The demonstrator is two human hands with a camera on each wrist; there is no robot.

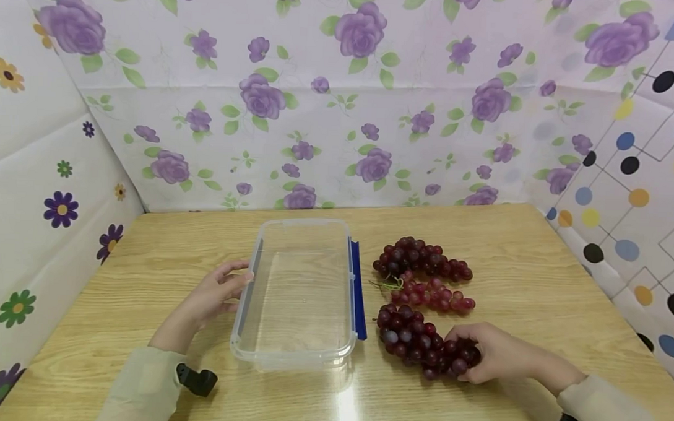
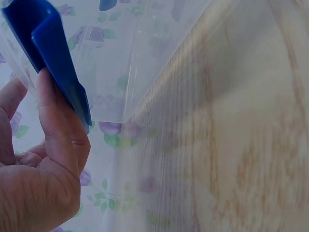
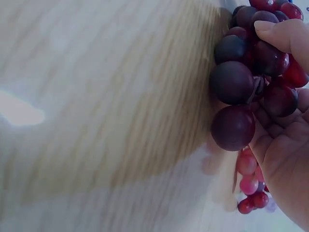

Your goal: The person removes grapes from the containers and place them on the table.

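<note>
Your right hand [image 1: 496,355] curls its fingers [image 3: 282,36] around the nearest grape bunch [image 1: 421,343] on the counter [image 1: 524,266], while your left hand [image 1: 217,293] rests straight fingers on the clear container [image 1: 300,296] just left of it. The grapes look soft and easily shed, so cradle the bunch from beneath. You have three bunches and one container

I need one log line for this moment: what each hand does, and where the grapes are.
left hand: touches clear box | right hand: grips near grape bunch | two other bunches: on table | box: empty
</note>
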